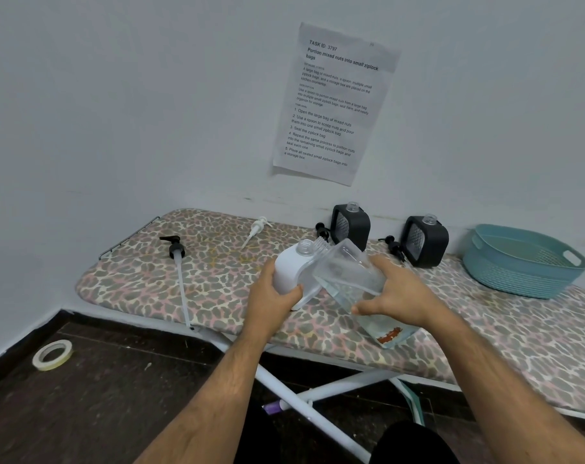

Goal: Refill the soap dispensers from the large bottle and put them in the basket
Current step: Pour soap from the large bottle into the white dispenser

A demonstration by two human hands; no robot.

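White dispenser [293,272] gripped in left hand [272,296], cap off, over leopard-print ironing board [144,272]. Clear big bottle [348,279] tilted in right hand [393,294], fingers curled round it, neck at dispenser's mouth. Two black dispensers [350,226] [425,240] uncapped by wall. Teal basket [525,261] far right. Pumps [175,249] lying loose.

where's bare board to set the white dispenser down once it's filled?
Widest bare patch: between the long black pump and the left hand, in front of the white pump. Another runs along the near edge under the basket. Crowded: the back edge, with two black dispensers and their pumps.
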